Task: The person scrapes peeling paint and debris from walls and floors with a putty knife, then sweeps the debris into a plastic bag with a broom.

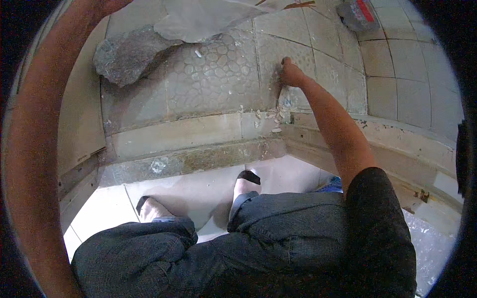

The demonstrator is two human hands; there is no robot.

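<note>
My right hand (293,74) is closed in a fist low over the tiled floor (283,47), near the inner corner of the raised ledge. What its fingers hold, if anything, I cannot make out; a dark streak, perhaps a shadow, runs down below it. Small pale chips (272,116) lie scattered on the ledge corner beneath. My left hand (117,4) reaches to the top edge, mostly cut off, with its fingers hidden. Closest to it are a rough grey lump (129,54), like a rock or stiff cloth, and a translucent plastic bag (198,22).
A worn ledge (184,133) crosses in front of my feet and meets another edge (392,134) on the right. A grey bundle with a red strip (360,15) lies at the far right by the tiled wall (397,59). A pale panel (82,109) stands at left.
</note>
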